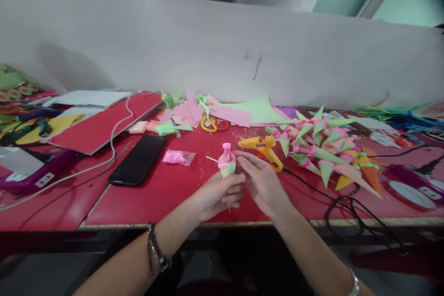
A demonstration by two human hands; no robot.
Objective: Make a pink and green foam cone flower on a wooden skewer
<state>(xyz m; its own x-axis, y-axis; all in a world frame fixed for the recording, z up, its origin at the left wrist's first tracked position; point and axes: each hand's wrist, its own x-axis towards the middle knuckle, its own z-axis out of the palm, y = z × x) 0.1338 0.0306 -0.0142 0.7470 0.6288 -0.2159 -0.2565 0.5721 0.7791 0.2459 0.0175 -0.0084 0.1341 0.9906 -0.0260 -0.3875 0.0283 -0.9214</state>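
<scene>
My left hand (pixel 222 194) is wrapped round the lower part of a small paper ice-cream cone (pixel 227 164). The cone is pale green below, with pink folded paper and a pink rim on top, and it stands roughly upright. A thin stick pokes out to its left. The fingertips of my right hand (pixel 262 178) are bent in close at the cone's right side; whether they pinch a bit of it is too small to tell. Just behind lies a yellow glue gun (pixel 262 148). To the left is a bag of pink clay (pixel 178 157).
On the red table (pixel 138 206) lie a black phone (pixel 138 161), several finished paper cones (pixel 319 141), scissors (pixel 208 124), coloured paper scraps (pixel 232 113) and a red board (pixel 104 122). A black cable (pixel 314 188) runs off to the right; a white cable crosses at left.
</scene>
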